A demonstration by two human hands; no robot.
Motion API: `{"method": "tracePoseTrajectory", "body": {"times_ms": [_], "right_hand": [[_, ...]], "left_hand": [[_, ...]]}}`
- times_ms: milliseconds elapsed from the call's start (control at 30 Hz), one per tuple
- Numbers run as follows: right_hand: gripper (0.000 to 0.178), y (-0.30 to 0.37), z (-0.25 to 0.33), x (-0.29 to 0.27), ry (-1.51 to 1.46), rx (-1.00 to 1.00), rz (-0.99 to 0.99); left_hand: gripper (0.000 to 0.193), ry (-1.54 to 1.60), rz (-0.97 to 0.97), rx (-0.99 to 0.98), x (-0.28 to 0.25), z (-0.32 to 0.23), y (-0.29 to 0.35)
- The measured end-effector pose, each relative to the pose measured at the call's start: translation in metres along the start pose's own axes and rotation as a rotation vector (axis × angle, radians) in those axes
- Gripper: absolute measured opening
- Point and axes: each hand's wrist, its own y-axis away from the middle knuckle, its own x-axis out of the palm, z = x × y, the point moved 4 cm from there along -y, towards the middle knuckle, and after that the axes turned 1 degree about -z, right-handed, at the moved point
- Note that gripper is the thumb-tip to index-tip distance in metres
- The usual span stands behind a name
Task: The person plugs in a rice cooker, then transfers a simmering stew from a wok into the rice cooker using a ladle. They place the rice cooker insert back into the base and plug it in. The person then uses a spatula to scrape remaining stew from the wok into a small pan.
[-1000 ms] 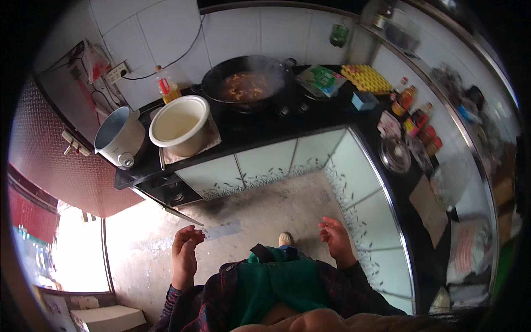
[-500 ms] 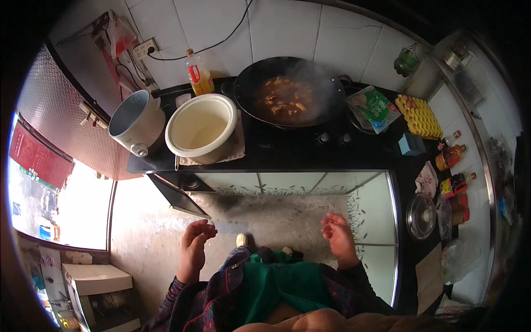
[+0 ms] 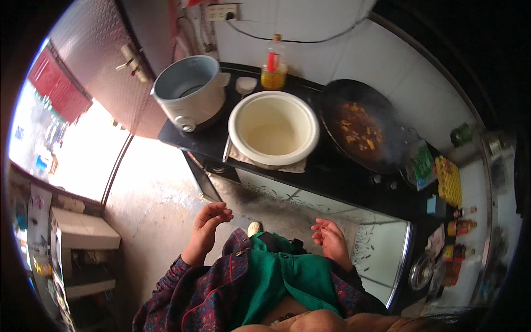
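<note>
Black countertop [image 3: 354,185]: a panel [image 3: 206,181] stands open beneath its front edge, toward the left front corner. A sideways step could strike it.

Wok [image 3: 348,91]: right of the pale pot, toward the back edge; vapour hangs over the brown food [image 3: 359,127]. If unattended, the contents could scorch; contact could burn.

Grey-white cooker [image 3: 191,105]: near the left front corner. A sleeve catching its rim could tip it.

Pale pot [image 3: 274,159]: close to the front edge, on a cloth [image 3: 297,166]. Pulling the cloth could drag the pot off.

Oil bottle [image 3: 273,74]: at the back edge, behind the pot. A careless reach could topple it.

Left hand [image 3: 213,224] and right hand [image 3: 333,239]: empty, apart, fingers loosely curled, short of the front edge.
</note>
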Motion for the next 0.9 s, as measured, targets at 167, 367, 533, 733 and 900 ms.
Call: {"method": "tracePoseTrajectory", "body": {"times_ms": [167, 367, 533, 733, 900], "right_hand": [[0.029, -0.036, -0.013, 0.028, 0.079, 0.124, 0.214], [0.027, -0.065, -0.063, 0.064, 0.197, 0.42, 0.338], [0.028, -0.065, -0.104, 0.141, 0.296, 0.575, 0.598], [0.028, -0.037, -0.157, 0.256, 0.427, 0.623, 0.857], [0.03, 0.01, -0.235, 0.367, 0.578, 0.672, 0.924]], "left_hand": [[0.032, 0.014, -0.308, 0.035, -0.042, 0.014, 0.064], [0.033, 0.143, -0.555, -0.051, -0.045, 0.043, 0.175], [0.032, 0.181, -0.708, 0.096, -0.063, 0.04, 0.238], [0.033, 0.229, -0.844, 0.208, -0.116, 0.03, 0.316], [0.033, 0.263, -1.019, 0.345, -0.2, 0.009, 0.412]]}}
